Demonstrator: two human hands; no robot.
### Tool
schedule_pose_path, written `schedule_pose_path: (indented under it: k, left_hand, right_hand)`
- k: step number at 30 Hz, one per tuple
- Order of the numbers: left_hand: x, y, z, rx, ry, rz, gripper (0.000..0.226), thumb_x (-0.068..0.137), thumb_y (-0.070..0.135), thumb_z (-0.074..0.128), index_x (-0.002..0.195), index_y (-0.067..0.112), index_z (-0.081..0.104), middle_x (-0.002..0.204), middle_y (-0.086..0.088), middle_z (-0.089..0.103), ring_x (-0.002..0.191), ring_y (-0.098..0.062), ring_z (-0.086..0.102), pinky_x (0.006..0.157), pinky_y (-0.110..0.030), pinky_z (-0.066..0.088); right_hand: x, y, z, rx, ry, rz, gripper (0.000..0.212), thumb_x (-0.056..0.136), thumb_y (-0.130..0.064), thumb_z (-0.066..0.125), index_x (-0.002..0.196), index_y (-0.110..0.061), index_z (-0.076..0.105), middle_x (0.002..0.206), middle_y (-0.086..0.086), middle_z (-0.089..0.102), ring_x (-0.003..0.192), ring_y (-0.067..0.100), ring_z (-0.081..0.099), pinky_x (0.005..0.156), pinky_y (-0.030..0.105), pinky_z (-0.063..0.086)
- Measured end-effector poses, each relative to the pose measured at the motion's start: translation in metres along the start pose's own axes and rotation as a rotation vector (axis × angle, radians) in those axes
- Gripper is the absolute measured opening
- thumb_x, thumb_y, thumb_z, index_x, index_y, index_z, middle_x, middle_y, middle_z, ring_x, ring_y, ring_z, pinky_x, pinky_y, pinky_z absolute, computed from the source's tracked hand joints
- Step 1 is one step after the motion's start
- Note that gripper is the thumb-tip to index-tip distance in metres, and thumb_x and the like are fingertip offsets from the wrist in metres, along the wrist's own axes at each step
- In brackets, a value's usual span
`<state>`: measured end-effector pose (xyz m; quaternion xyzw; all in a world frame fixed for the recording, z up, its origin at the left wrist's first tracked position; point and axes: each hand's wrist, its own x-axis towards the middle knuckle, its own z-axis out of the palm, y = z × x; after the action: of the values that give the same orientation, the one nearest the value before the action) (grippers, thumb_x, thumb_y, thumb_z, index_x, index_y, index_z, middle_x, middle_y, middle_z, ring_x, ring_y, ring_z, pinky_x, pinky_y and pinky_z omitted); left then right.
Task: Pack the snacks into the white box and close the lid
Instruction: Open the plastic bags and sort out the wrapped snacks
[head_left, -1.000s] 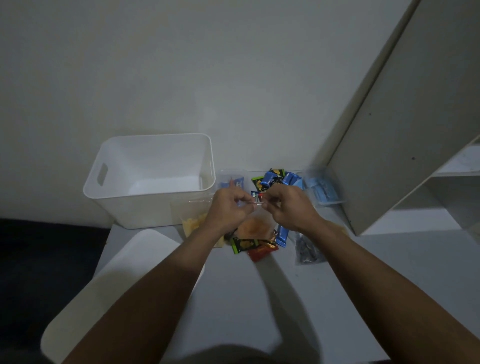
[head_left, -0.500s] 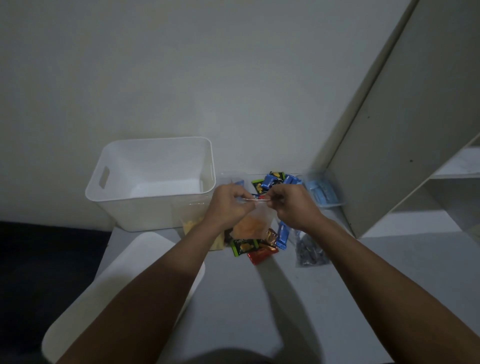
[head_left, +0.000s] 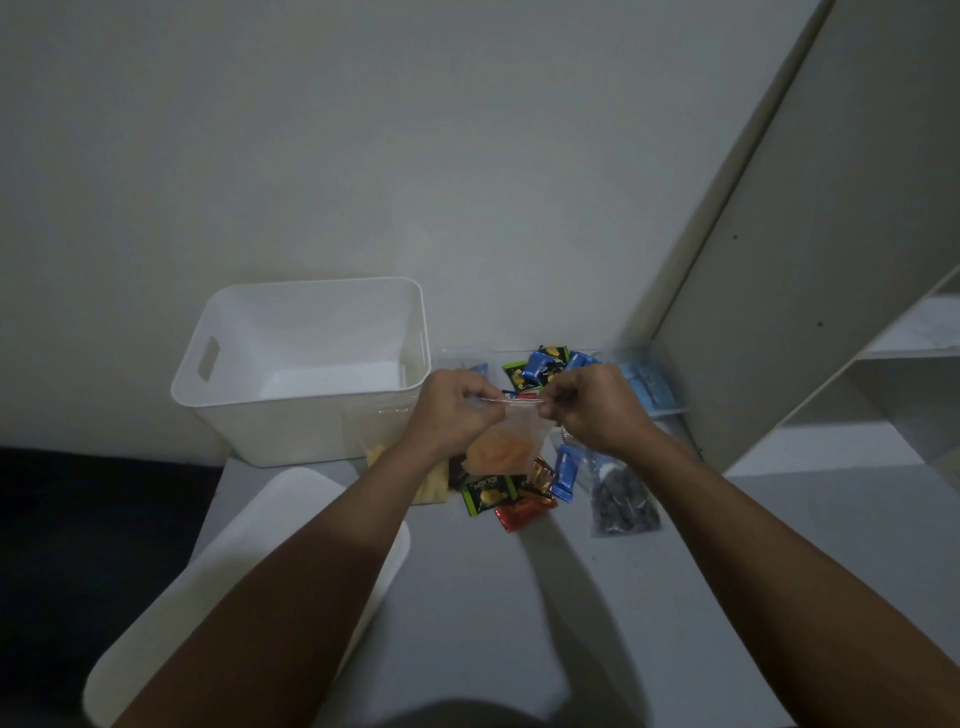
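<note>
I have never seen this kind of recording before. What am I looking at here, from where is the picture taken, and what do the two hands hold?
No machine is here: a person works with two bare hands. The camera sits on the person's head and looks forward and down, so both forearms enter from the bottom edge.

The left hand and the right hand each pinch one end of the top edge of a clear zip bag with orange snacks inside, held above the table.

On the grey table stands an open white box; no snacks show inside it. Its white lid lies in front of it, partly under the left forearm. Under and behind the hands lie small snack packets in green, blue and red, a clear bag of dark pieces, and a bag of yellow snacks. A white shelf unit stands at the right.
</note>
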<state>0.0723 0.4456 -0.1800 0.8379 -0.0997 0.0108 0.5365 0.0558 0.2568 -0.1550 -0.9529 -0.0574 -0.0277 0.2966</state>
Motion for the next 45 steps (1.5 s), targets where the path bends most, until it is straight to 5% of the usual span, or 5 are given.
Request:
schedule_pose_path:
  k: [18, 32, 37, 41, 45]
  left_hand:
    - [-0.002, 0.001, 0.002, 0.033, 0.012, -0.041, 0.014, 0.068, 0.015, 0.085, 0.078, 0.008, 0.078, 0.065, 0.007, 0.067, 0.060, -0.002, 0.058, 0.060, -0.015, 0.044]
    - [-0.001, -0.006, -0.010, -0.077, 0.076, -0.105, 0.017, 0.076, 0.013, 0.079, 0.092, 0.007, 0.075, 0.086, -0.002, 0.071, 0.079, -0.008, 0.063, 0.078, -0.026, 0.052]
    - [-0.002, -0.004, 0.000, -0.100, 0.256, -0.241, 0.031, 0.075, 0.035, 0.079, 0.065, 0.014, 0.059, 0.057, 0.005, 0.050, 0.051, -0.003, 0.047, 0.057, -0.024, 0.040]
    - [0.002, 0.003, 0.008, -0.326, -0.004, -0.550, 0.063, 0.083, 0.039, 0.071, 0.128, -0.002, 0.056, 0.067, -0.002, 0.065, 0.052, -0.011, 0.058, 0.043, -0.019, 0.045]
    - [0.008, 0.002, 0.016, -0.401, 0.015, -0.598, 0.060, 0.084, 0.032, 0.070, 0.132, 0.000, 0.053, 0.074, -0.005, 0.069, 0.056, -0.012, 0.061, 0.047, -0.022, 0.049]
  right_hand:
    - [0.000, -0.007, 0.007, 0.049, -0.002, -0.075, 0.005, 0.079, -0.014, 0.076, 0.085, -0.014, 0.076, 0.081, 0.000, 0.071, 0.073, 0.015, 0.064, 0.072, 0.032, 0.054]
    - [-0.002, 0.007, 0.005, -0.016, 0.040, 0.027, 0.012, 0.084, -0.002, 0.068, 0.092, -0.008, 0.074, 0.087, 0.004, 0.073, 0.076, 0.011, 0.063, 0.082, 0.030, 0.055]
    - [-0.005, 0.006, 0.009, 0.023, 0.190, 0.047, 0.015, 0.084, -0.008, 0.070, 0.098, -0.010, 0.076, 0.089, 0.004, 0.076, 0.071, 0.007, 0.065, 0.076, 0.024, 0.054]
    - [-0.009, 0.006, 0.015, 0.019, 0.215, -0.010, 0.016, 0.083, -0.010, 0.071, 0.098, -0.012, 0.076, 0.090, 0.005, 0.075, 0.074, 0.013, 0.068, 0.077, 0.035, 0.059]
    - [-0.012, 0.006, 0.021, 0.033, 0.257, -0.064, 0.017, 0.079, -0.008, 0.075, 0.096, -0.011, 0.077, 0.086, 0.008, 0.074, 0.075, 0.021, 0.067, 0.074, 0.042, 0.057]
